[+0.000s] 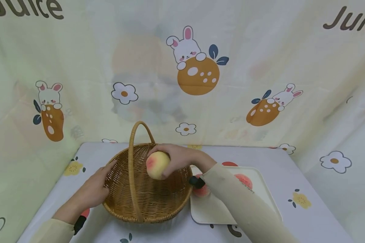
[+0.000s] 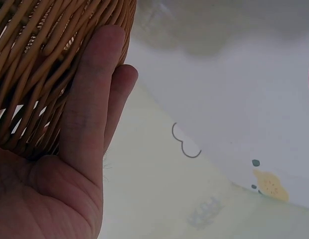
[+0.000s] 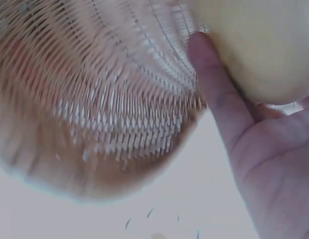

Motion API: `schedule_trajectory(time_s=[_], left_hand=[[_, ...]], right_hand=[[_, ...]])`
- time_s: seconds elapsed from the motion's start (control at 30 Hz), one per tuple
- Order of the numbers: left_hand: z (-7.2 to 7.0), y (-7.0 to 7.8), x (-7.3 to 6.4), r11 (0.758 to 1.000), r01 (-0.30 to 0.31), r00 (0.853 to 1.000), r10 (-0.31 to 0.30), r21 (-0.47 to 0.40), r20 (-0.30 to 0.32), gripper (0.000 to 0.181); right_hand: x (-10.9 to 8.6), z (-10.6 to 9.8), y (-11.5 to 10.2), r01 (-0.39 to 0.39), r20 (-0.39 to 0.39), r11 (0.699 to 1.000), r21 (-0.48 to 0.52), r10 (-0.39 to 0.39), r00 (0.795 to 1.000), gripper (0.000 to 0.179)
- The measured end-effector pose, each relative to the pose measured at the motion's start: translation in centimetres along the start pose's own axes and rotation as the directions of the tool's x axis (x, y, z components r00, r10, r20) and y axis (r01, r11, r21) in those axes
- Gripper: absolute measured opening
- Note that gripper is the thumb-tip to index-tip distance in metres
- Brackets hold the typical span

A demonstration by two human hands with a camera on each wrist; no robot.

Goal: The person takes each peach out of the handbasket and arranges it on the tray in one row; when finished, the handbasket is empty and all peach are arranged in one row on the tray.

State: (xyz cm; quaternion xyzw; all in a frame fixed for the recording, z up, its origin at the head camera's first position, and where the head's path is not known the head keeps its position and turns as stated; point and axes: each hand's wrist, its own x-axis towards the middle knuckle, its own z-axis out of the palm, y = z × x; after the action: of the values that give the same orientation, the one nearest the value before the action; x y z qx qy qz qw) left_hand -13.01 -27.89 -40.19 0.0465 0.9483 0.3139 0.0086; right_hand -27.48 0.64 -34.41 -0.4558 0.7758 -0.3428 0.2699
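Note:
A yellow peach with a red blush (image 1: 158, 165) is gripped by my right hand (image 1: 180, 157), thumb and fingers around it, above the mouth of a brown wicker basket (image 1: 121, 199). In the right wrist view the same peach (image 3: 264, 45) rests against the thumb, with the woven basket wall (image 3: 109, 99) beside it. My left hand (image 1: 94, 189) touches the basket's left side. Its fingers (image 2: 87, 99) lie straight along the outer weave in the left wrist view.
A white tray (image 1: 261, 182) stands right of the basket, partly covered by my right forearm. On it are a peach (image 1: 202, 190) near the basket and another reddish peach (image 1: 244, 180). The basket's tall arched handle (image 1: 131, 168) rises left of the held peach.

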Motion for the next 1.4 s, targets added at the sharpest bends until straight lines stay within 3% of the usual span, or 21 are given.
schedule_trajectory(time_s=[0.17, 0.33, 0.5, 0.73, 0.9, 1.07, 1.23, 1.4], left_hand=[[-0.2, 0.1, 0.0, 1.000, 0.006, 1.000, -0.006, -0.005, 0.006, 0.088], [-0.2, 0.0, 0.0, 1.000, 0.018, 1.000, -0.017, -0.011, 0.014, 0.088], [-0.1, -0.1, 0.1, 0.999, 0.028, 0.999, -0.027, -0.018, 0.032, 0.088], [-0.1, -0.3, 0.0, 1.000, 0.018, 0.999, -0.017, -0.021, 0.039, 0.085], [0.0, -0.4, -0.1, 1.000, 0.010, 0.999, -0.010, -0.029, 0.031, 0.085], [-0.2, -0.3, -0.1, 1.000, 0.016, 0.999, -0.016, -0.026, 0.031, 0.087], [-0.3, -0.3, 0.0, 1.000, 0.025, 0.999, -0.025, -0.015, 0.034, 0.087], [0.0, -0.4, 0.0, 1.000, 0.027, 0.999, -0.026, -0.012, 0.038, 0.087]], right_hand=[[-3.5, -2.2, 1.6, 0.093, -0.133, 0.975, 0.200, -0.067, 0.989, 0.070], [-7.6, -3.7, 3.9, 0.113, -0.242, 0.931, 0.347, -0.028, 0.970, 0.076], [-12.6, -4.9, 7.4, 0.095, -0.359, 0.924, 0.371, 0.049, 0.932, 0.072], [-20.3, -5.8, 12.1, -0.040, -0.476, 0.953, 0.300, 0.186, 0.859, 0.061], [-25.5, -5.6, 15.4, -0.094, -0.494, 0.954, 0.284, 0.229, 0.839, 0.059], [-29.4, -5.3, 17.8, -0.131, -0.495, 0.952, 0.277, 0.258, 0.830, 0.061], [-31.5, -4.6, 18.7, -0.211, -0.446, 0.923, 0.322, 0.345, 0.826, 0.065], [-32.0, -3.8, 19.2, -0.281, -0.323, 0.887, 0.367, 0.405, 0.856, 0.069]])
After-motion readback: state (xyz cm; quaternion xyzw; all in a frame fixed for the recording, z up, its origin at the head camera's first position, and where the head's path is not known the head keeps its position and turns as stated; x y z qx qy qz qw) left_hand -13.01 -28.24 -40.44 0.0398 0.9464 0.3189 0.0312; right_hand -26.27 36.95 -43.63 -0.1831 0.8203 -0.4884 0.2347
